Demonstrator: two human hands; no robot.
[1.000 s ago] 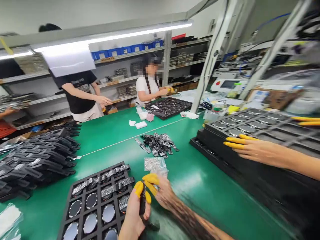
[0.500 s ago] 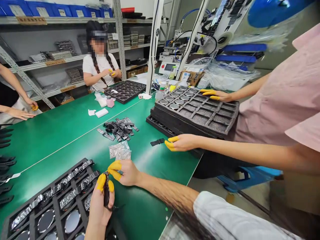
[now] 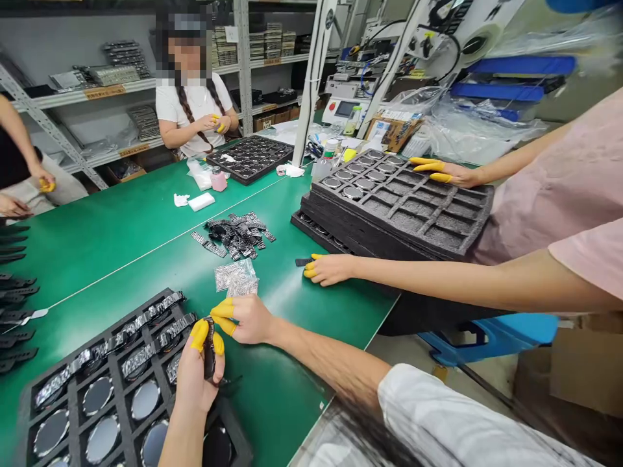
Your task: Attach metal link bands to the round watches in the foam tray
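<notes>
My left hand (image 3: 197, 370), with yellow finger cots, is closed around a dark watch (image 3: 209, 353) turned edge-on above the foam tray's right side. At the watch's upper end, my right hand (image 3: 250, 319) pinches with yellow-covered thumb and finger; what lies between those tips is too small to make out. Below both hands, the black foam tray (image 3: 124, 357) holds round watch heads, and several carry dark shiny link bands (image 3: 139, 360). Just beyond my right hand are clear bags of small metal pins (image 3: 237, 277). Behind them lies a pile of link bands (image 3: 239, 235).
To the right, a co-worker's hand (image 3: 331, 269) touches a black strap (image 3: 302, 262) beside stacked foam trays (image 3: 413, 207). Another person (image 3: 195, 110) sits across the green table (image 3: 146, 227). Black straps (image 3: 14, 318) line the left edge. A white post (image 3: 311, 84) rises at the back.
The co-worker's lower hand has moved left and closed onto the black strap. My view has shifted slightly; my hands keep nearly the same hold on the watch.
</notes>
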